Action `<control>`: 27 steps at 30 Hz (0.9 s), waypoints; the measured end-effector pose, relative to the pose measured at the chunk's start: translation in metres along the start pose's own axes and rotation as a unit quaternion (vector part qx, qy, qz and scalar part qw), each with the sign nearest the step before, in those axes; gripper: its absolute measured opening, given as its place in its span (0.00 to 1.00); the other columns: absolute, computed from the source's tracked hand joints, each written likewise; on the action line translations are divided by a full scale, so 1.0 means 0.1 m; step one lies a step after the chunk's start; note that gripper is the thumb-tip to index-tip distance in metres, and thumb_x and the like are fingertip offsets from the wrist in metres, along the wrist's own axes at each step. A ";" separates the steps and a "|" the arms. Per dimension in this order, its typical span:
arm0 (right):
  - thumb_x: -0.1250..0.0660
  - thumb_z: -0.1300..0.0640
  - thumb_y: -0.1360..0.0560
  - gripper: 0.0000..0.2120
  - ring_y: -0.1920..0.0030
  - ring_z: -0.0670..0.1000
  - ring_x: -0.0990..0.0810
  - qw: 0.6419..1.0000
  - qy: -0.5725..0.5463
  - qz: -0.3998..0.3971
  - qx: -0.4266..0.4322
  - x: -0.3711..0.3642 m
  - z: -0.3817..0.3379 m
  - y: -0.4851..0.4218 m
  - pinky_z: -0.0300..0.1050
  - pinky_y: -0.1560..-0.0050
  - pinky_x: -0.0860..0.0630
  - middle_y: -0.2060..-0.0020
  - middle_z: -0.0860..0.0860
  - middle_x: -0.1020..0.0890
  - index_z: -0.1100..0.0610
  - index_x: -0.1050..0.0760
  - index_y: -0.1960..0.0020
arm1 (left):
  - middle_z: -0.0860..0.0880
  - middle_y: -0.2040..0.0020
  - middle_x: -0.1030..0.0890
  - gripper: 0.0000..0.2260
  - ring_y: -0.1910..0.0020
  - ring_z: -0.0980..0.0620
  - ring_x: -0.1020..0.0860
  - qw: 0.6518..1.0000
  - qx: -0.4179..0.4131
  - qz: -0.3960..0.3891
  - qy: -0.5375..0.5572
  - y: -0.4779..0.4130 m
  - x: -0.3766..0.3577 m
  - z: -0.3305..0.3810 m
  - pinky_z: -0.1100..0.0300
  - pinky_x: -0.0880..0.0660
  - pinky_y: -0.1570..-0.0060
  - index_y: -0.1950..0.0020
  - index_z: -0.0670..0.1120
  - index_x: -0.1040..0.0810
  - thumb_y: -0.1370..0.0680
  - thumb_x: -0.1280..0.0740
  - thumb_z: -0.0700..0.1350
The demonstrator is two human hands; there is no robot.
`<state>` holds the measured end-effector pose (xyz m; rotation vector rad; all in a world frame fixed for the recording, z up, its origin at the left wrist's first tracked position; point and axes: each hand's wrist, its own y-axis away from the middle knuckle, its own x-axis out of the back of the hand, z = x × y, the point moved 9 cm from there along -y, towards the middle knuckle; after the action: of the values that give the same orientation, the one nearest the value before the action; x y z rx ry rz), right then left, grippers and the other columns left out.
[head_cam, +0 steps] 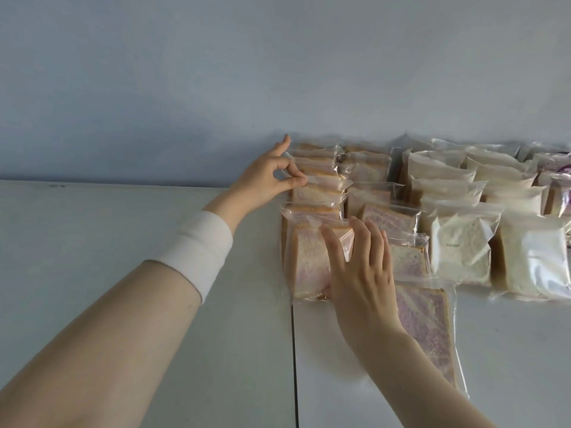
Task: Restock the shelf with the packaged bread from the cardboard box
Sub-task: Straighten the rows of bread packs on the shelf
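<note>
Left grip [266,180] pinches one rear pack [323,178], right grip [361,274] presses straight-fingered on one front pack [309,261]; a third pack [432,329] lies flat.

Stock on shelf [92,242], two panels:
- about thirteen pink-swirl bread packs [309,264]: two columns of roughly seven and five standing, plus one lying flat. Overlap at the back makes the count inexact.
- eight white bread packs [460,254]: two columns of four.
- at least two purple-printed packs [556,168], cut off at the right edge.

Also two grips, left grip [265,177] and right grip [361,273], and one wristband [197,251].
</note>
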<state>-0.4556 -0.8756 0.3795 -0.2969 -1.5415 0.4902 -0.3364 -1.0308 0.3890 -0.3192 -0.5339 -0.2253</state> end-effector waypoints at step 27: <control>0.35 0.75 0.36 0.37 0.31 0.70 0.38 0.998 -0.046 0.005 0.037 -0.29 -0.06 -0.24 0.52 0.55 0.19 0.35 0.60 0.48 0.56 0.37 0.29 | 0.43 0.42 0.20 0.35 0.39 0.47 0.23 0.884 0.106 0.212 0.403 0.67 -0.67 -0.46 0.46 0.30 0.35 0.38 0.43 0.25 0.27 0.52 0.67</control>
<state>-0.4453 -0.9091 0.3657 -0.2277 -1.6077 0.5755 -0.3517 -0.9767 0.3006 -0.0996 0.3444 0.1351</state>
